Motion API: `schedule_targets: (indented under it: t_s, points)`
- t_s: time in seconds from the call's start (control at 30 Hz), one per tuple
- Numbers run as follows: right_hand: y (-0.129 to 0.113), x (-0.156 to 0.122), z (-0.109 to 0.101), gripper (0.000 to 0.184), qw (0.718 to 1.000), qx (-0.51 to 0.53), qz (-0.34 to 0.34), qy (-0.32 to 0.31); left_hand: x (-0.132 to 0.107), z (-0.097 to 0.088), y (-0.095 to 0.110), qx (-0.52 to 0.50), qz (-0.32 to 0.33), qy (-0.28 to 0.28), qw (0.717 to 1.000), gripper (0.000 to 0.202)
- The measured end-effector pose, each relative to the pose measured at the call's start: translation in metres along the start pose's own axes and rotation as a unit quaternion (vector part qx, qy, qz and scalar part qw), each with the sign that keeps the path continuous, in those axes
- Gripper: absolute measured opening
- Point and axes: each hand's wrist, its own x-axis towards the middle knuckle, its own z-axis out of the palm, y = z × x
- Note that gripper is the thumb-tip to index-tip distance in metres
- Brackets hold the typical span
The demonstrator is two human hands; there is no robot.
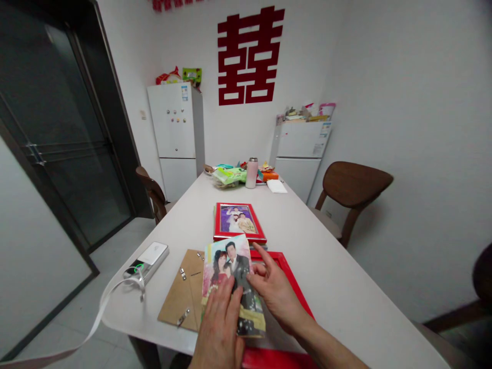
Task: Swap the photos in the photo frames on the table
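A printed photo (pixel 245 305) of a couple, with a yellowish lower edge, is between my hands, tilted above the table. My left hand (pixel 220 323) lies across its lower left with long fingers over the front; the thumb tucks in below the bottom edge. At the right edge, my right hand (pixel 274 287) grips it with the thumb on the front and the index finger stretched out. Partly hidden beneath are a red picture frame (pixel 294 282) and, to the left, a brown backing board (pixel 177 294) with metal clips. Behind the photo lies a red framed picture (pixel 238 220).
A power bank (pixel 148 261) with a white cable (pixel 98 320) lies near the table's left edge. At the far end stand a pink bottle (pixel 251 173) and green packages (pixel 229 177). Wooden chairs (pixel 355 184) flank the table (pixel 323 261); two white fridges (pixel 172 123) stand behind.
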Motion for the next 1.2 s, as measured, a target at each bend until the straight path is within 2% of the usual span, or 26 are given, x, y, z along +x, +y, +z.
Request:
schedule_targets:
  t_s: [0.1,0.13,0.2,0.27,0.33,0.37,0.43,0.5,0.57,0.73,0.83,0.9,1.0,1.1,1.2]
  points:
    - [-0.014,-0.006,0.004,0.074,0.999,0.01,-0.036,0.006,0.011,-0.004,0.004,-0.064,0.026,0.094,0.993,0.064]
    - [-0.015,-0.007,0.003,0.072,0.999,0.014,-0.034,0.017,0.014,-0.006,0.006,-0.106,0.008,0.122,0.987,0.058]
    - [-0.01,-0.009,-0.003,0.065,0.998,0.015,-0.001,0.058,0.022,-0.011,0.014,-0.208,-0.091,0.174,0.958,0.043]
    - [0.003,-0.009,-0.01,0.057,0.993,0.03,0.066,0.097,0.027,-0.011,0.024,-0.317,-0.222,0.209,0.898,0.034]
    - [0.018,-0.009,-0.017,0.048,0.985,0.086,0.118,0.093,0.031,-0.008,0.034,-0.418,-0.314,0.219,0.824,0.036]
    - [0.023,-0.008,-0.021,0.044,0.982,0.121,0.124,0.082,0.032,-0.006,0.038,-0.463,-0.334,0.216,0.792,0.039]
    - [0.029,-0.006,-0.029,0.038,0.978,0.17,0.094,0.078,0.033,-0.001,0.041,-0.534,-0.35,0.202,0.743,0.045]
    - [0.027,-0.004,-0.04,0.038,0.979,0.163,0.066,0.102,0.033,0.002,0.036,-0.572,-0.341,0.187,0.722,0.051]
    - [0.02,-0.002,-0.054,0.042,0.984,0.116,0.072,0.112,0.031,0.002,0.026,-0.571,-0.322,0.164,0.737,0.054]
    - [0.008,0.003,-0.083,0.048,0.986,-0.055,0.119,0.104,0.018,-0.006,0.0,-0.441,-0.3,0.098,0.84,0.043]
    - [0.012,0.007,-0.089,0.047,0.982,-0.129,0.114,0.083,0.011,-0.008,0.003,-0.341,-0.254,0.006,0.905,0.041]
    - [0.017,0.01,-0.088,0.047,0.98,-0.154,0.104,0.074,0.008,-0.006,0.008,-0.262,-0.213,-0.063,0.939,0.047]
    - [0.022,0.015,-0.085,0.048,0.975,-0.19,0.088,0.074,0.004,0.0,0.013,-0.166,-0.144,-0.133,0.967,0.056]
    - [0.022,0.018,-0.084,0.046,0.963,-0.249,0.076,0.065,0.001,0.008,0.01,-0.105,-0.079,-0.156,0.979,0.057]
    - [0.022,0.02,-0.086,0.042,0.947,-0.313,0.06,0.033,-0.001,0.014,0.006,-0.072,-0.042,-0.172,0.982,0.058]
